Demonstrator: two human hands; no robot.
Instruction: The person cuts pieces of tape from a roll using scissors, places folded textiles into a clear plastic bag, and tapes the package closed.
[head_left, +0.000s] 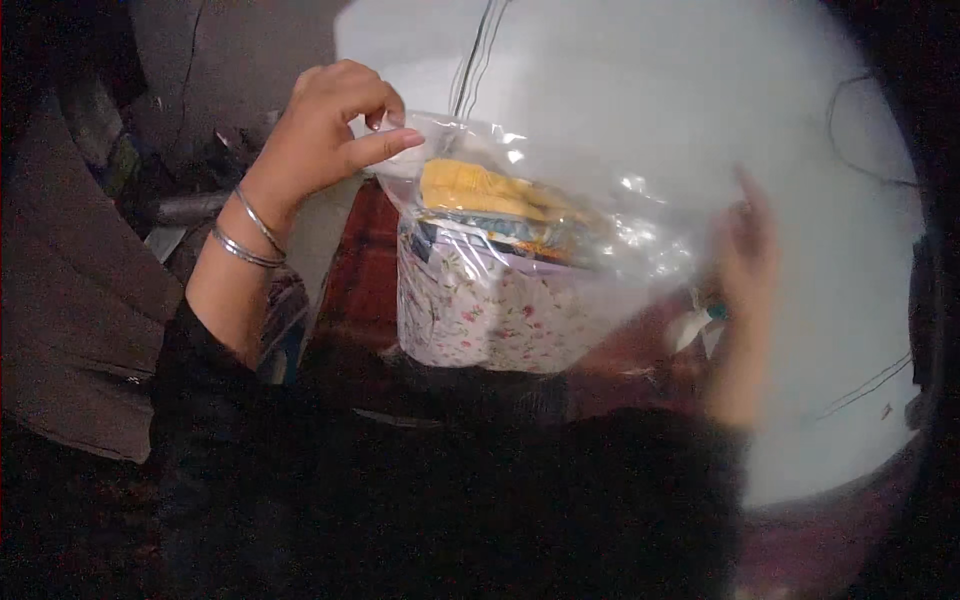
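A clear plastic bag (652, 240) stands upright in front of me, with a stack of folded cloth inside. On top of the stack lies a yellow cloth (472, 187), above thinner blue-grey and dark layers. White fabric with small red flowers (502, 315) fills the lower part. My left hand (326, 131) pinches the bag's upper left edge between thumb and fingers; metal bangles circle that wrist. At the bag's right edge is my right hand (746, 244), blurred by motion, one finger pointing up. Whether it grips the plastic is unclear.
Under the bag is a reddish-brown surface (360, 247). Behind it rises a pale wall (637, 67) with thin cables (476, 60). A white object with a teal part (694, 326) sits beside my right wrist. Brown fabric (75, 300) hangs or lies at the left.
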